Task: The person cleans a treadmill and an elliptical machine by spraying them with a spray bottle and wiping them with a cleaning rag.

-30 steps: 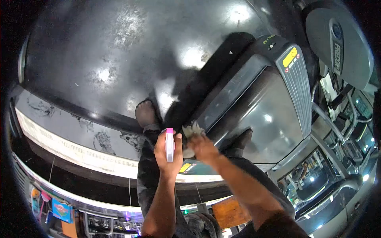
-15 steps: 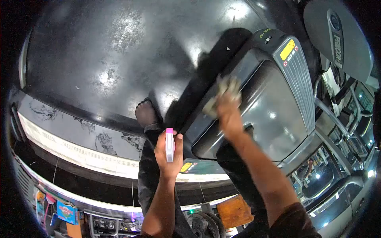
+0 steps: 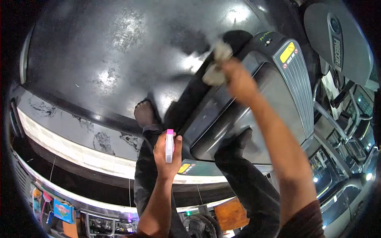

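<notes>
My left hand (image 3: 167, 152) is wrapped round a small white bottle with a pink cap (image 3: 169, 146), beside the near end of the machine. My right hand (image 3: 238, 77), blurred by motion, grips a pale cloth (image 3: 216, 73) over the far long edge of the dark treadmill base (image 3: 262, 115). Part of the cloth hangs past that edge, above the black floor mat (image 3: 119, 59). Whether the cloth touches the base I cannot tell.
My feet are on the mat and on the treadmill base. A grey machine cover (image 3: 337, 39) and metal rails (image 3: 331, 115) stand at the right. A marble-patterned ledge (image 3: 71, 123) runs along the left. Below are a brown board (image 3: 232, 214) and a blue box (image 3: 63, 212).
My right hand has moved up and slightly right with the cloth, from the side of the base to its outer edge. My left hand with the bottle has barely moved.
</notes>
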`<action>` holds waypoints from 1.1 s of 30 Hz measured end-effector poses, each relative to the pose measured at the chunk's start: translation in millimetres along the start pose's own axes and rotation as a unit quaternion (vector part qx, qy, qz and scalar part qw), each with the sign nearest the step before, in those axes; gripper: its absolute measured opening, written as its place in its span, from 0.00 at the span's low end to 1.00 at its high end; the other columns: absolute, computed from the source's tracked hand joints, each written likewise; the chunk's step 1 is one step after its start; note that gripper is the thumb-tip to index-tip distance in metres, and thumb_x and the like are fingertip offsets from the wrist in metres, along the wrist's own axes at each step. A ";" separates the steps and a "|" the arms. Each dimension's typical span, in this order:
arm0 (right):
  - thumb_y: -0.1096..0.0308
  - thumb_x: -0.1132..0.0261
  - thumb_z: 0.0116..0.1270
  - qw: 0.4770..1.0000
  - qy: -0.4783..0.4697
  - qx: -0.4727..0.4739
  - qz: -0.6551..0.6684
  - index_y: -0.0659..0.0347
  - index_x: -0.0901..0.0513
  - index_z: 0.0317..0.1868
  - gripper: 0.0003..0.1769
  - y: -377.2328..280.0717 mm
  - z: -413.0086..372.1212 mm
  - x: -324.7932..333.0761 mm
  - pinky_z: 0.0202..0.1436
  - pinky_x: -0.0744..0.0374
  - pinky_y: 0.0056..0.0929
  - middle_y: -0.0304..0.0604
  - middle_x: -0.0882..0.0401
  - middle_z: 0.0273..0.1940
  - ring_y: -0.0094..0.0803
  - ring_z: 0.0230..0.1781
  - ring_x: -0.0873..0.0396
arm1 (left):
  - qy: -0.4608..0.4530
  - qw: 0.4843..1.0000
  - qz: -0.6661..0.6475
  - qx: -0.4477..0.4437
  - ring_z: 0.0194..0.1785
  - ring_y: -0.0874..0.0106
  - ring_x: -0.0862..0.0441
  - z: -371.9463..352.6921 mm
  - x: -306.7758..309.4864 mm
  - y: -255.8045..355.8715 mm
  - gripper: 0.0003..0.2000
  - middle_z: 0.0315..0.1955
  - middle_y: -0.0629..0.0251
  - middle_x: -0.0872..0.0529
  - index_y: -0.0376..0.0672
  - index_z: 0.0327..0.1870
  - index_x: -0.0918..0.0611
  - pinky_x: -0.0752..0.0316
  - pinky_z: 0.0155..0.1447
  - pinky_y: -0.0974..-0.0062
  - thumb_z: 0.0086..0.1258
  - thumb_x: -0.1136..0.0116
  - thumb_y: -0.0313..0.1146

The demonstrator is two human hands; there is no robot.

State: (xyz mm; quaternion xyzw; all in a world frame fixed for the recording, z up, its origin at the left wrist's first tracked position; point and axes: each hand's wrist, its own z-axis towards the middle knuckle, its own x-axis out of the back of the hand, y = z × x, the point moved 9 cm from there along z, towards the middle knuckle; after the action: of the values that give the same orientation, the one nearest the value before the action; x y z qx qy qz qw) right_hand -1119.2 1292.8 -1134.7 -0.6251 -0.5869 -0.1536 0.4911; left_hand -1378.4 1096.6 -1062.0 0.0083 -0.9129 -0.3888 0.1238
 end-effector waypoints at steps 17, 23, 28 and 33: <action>0.66 0.43 0.70 0.892 -0.450 -0.017 0.047 0.47 0.19 0.67 0.25 -177.4 -193.7 -218.9 0.82 0.41 0.46 0.50 0.29 0.73 0.42 0.77 0.35 | 0.023 0.999 -0.009 0.028 0.37 0.82 0.22 12.3 10.8 -3.5 0.06 0.35 0.70 0.18 0.38 0.46 0.20 0.25 0.42 0.82 0.73 0.37 0.22; 0.76 0.34 0.53 0.984 -0.154 0.006 0.087 0.54 0.15 0.54 0.25 -80.0 -44.1 -72.9 0.70 0.25 0.46 0.49 0.17 0.59 0.49 0.64 0.23 | 0.015 0.999 -0.024 0.022 0.36 0.81 0.23 9.7 5.6 0.2 0.06 0.34 0.70 0.18 0.38 0.46 0.21 0.25 0.42 0.81 0.73 0.35 0.24; 0.73 0.40 0.63 0.974 -0.022 0.014 -0.223 0.50 0.17 0.57 0.21 16.4 56.0 49.9 0.76 0.34 0.48 0.51 0.18 0.59 0.49 0.69 0.28 | 0.006 1.000 0.010 -0.029 0.37 0.81 0.23 11.4 1.2 15.3 0.07 0.33 0.70 0.19 0.39 0.46 0.21 0.26 0.42 0.81 0.73 0.35 0.25; 0.71 0.41 0.64 0.942 -0.110 0.001 -0.317 0.61 0.21 0.61 0.23 29.1 8.9 -41.3 0.77 0.36 0.53 0.58 0.18 0.58 0.53 0.67 0.25 | -0.007 1.000 0.009 0.008 0.38 0.80 0.22 12.7 -0.7 15.6 0.06 0.34 0.69 0.18 0.38 0.47 0.21 0.24 0.44 0.80 0.74 0.36 0.25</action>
State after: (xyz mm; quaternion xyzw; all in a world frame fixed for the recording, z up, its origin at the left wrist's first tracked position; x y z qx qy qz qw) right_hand -1107.8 1280.8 -1183.3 -0.4198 -0.8051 -0.2308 0.3496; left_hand -1379.3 1116.5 -1059.6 -0.0014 -0.9168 -0.3806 0.1209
